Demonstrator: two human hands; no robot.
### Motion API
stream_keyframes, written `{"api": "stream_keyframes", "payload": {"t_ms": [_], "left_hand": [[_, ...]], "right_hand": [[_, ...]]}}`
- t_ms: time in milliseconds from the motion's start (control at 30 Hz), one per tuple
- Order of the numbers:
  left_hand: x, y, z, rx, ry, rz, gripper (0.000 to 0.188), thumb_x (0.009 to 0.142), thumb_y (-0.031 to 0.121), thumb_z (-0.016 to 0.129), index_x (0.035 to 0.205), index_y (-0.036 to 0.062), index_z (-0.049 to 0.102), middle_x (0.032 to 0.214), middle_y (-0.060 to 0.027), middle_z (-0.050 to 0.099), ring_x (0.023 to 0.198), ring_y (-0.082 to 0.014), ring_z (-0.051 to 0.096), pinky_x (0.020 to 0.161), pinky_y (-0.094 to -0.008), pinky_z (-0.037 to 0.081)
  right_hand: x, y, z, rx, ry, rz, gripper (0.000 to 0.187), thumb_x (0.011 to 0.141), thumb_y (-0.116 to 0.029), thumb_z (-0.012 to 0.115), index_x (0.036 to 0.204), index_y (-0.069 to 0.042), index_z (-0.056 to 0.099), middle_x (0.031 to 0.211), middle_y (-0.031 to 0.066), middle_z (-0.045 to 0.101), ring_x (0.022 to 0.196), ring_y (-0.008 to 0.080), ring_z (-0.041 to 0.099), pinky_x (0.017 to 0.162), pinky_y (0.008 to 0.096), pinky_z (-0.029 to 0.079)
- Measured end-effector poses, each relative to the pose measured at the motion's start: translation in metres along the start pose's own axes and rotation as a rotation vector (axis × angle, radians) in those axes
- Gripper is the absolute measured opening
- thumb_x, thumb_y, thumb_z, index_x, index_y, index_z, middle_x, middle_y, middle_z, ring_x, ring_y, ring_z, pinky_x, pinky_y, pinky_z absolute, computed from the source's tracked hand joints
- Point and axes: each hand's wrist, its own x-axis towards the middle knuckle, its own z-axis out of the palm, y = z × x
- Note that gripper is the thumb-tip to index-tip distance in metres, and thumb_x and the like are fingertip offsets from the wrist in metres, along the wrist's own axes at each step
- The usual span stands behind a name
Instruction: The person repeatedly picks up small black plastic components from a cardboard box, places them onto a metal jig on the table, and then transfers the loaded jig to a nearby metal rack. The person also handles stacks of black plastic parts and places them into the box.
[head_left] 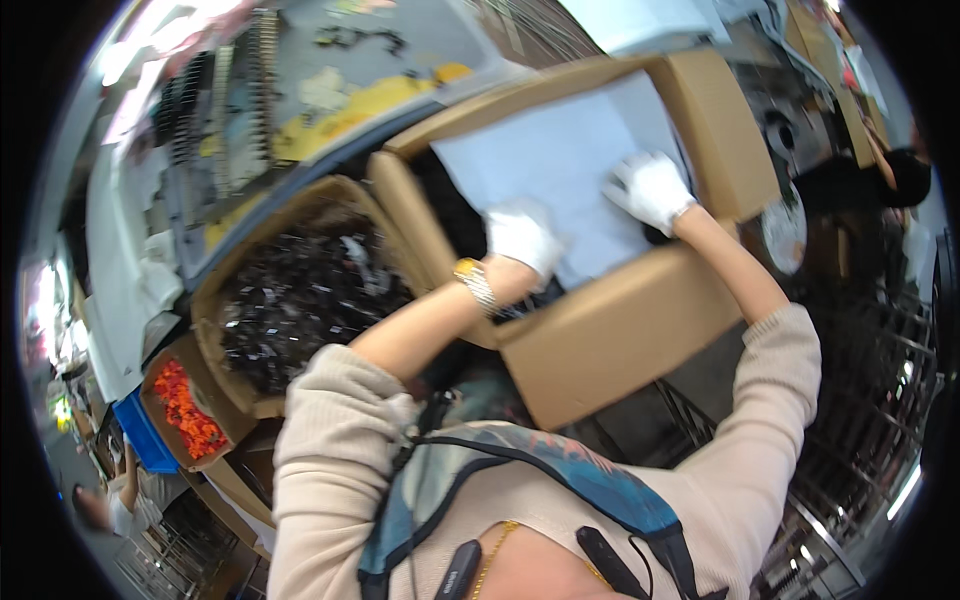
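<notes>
Both hands wear white gloves and rest on a pale blue-white sheet [550,150] inside an open cardboard box [620,320]. My left hand [522,238] lies at the sheet's near left part, blurred by motion, so its fingers are hard to read. On the sheet's right side, my right hand [652,190] lies with its fingers spread. Dark contents show beneath the sheet along the box's left side and near corner; their kind I cannot make out. The box's near flap hangs outward and its right flap stands folded out.
Left of the box stands a carton [225,372] of shiny black small parts [300,300]. Beyond it are a smaller box of orange-red pieces [188,410] and a blue bin [146,436]. A worktable [420,40] with black comb-like strips [262,85] lies behind. Other people appear at both edges.
</notes>
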Motion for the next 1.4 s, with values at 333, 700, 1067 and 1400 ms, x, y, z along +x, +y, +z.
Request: {"api": "stream_keyframes", "payload": {"t_ms": [333, 700, 1067, 1400], "left_hand": [[-0.093, -0.169, -0.229, 0.052, 0.509, 0.302, 0.008, 0.082, 0.011, 0.064, 0.09, 0.0094, 0.067, 0.097, -0.0106, 0.064, 0.093, -0.0307, 0.062, 0.086, -0.0454, 0.051], [-0.037, -0.52, -0.295, 0.46, 0.77, -0.075, 0.053, 0.082, -0.005, 0.051, 0.136, -0.0014, 0.054, 0.144, -0.0227, 0.052, 0.138, -0.0338, 0.048, 0.108, -0.037, 0.046], [0.004, -0.556, -0.362, 0.172, -0.161, 0.274, 0.019, 0.084, 0.019, 0.062, 0.09, 0.004, 0.071, 0.088, -0.0181, 0.07, 0.072, -0.0302, 0.064, 0.068, -0.0385, 0.052], [-0.014, -0.514, -0.283, -0.685, 0.404, -0.25, 0.027, 0.097, 0.005, 0.049, 0.121, -0.0014, 0.058, 0.114, -0.0174, 0.066, 0.104, -0.0245, 0.063, 0.092, -0.0334, 0.049]], "right_hand": [[0.184, -0.155, -0.145, 0.423, 0.606, -0.047, 0.024, 0.09, -0.025, 0.066, 0.107, -0.008, 0.072, 0.102, 0.0127, 0.071, 0.1, 0.032, 0.067, 0.089, 0.0428, 0.053], [0.495, -0.392, -0.184, 0.135, 0.621, -0.201, 0.053, 0.087, -0.009, 0.054, 0.138, 0.004, 0.051, 0.136, 0.0219, 0.057, 0.125, 0.0331, 0.057, 0.11, 0.0396, 0.043], [0.557, -0.376, -0.236, 0.209, -0.202, -0.298, 0.027, 0.071, -0.022, 0.073, 0.087, 0.0, 0.073, 0.077, 0.0206, 0.069, 0.07, 0.0332, 0.069, 0.064, 0.0398, 0.055], [0.532, -0.391, -0.161, 0.939, 0.304, -0.176, 0.023, 0.086, -0.016, 0.06, 0.101, -0.001, 0.068, 0.1, 0.0261, 0.069, 0.098, 0.0442, 0.066, 0.086, 0.0469, 0.054]]}}
